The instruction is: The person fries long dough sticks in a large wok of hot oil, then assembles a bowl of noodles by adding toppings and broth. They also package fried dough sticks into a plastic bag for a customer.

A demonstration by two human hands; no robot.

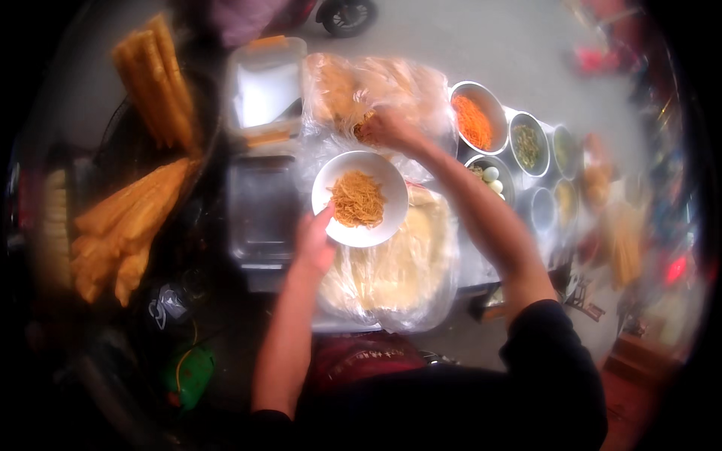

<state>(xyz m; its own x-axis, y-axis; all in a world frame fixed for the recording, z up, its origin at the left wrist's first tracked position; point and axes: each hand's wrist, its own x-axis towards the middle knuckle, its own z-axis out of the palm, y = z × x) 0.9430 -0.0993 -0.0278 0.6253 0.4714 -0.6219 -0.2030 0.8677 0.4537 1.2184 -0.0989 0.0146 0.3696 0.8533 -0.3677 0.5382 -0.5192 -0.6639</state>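
My left hand (pixel 320 237) holds a white bowl (pixel 396 206) by its left rim, thumb over the edge. Brown shredded food (pixel 358 198), like thin strips or noodles, lies in a heap in the bowl. Beyond the bowl, my right hand (pixel 381 128) reaches into an opened clear plastic bag (pixel 406 79) and touches more brown strips (pixel 361 128); its fingers are bent, and whether they grip any strips cannot be told. Under and in front of the bowl lies a second plastic-covered stack of pale flat sheets (pixel 400 259).
Metal pots with orange shreds (pixel 472 122), chopped greens (pixel 526 145) and peeled eggs (pixel 491 174) stand at the right. A metal tray (pixel 262 208) and a clear plastic box (pixel 268 93) are at the left, beside long fried dough sticks (pixel 121 225). A green container (pixel 194 375) is lower left.
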